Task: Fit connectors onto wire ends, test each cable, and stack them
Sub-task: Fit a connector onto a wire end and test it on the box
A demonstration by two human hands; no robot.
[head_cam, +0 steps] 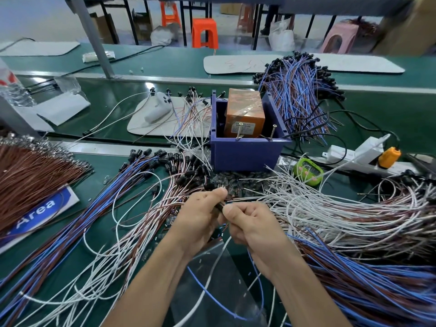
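My left hand and my right hand meet at the centre of the green bench, thumbs almost touching. Between them sits a small black connector, pinched by both hands, with thin wires trailing down toward me, a blue one and a white one. A heap of small clear parts and black connectors lies just beyond my hands. Finished blue-and-brown cables with black ends fan out at the left. A blue bin holding an orange box with two screw contacts stands behind.
Loose white wires spread to the right, blue-and-brown bundles at lower right and another stack behind the bin. Brown wires lie far left. A green timer, a power strip and a white controller rest farther back.
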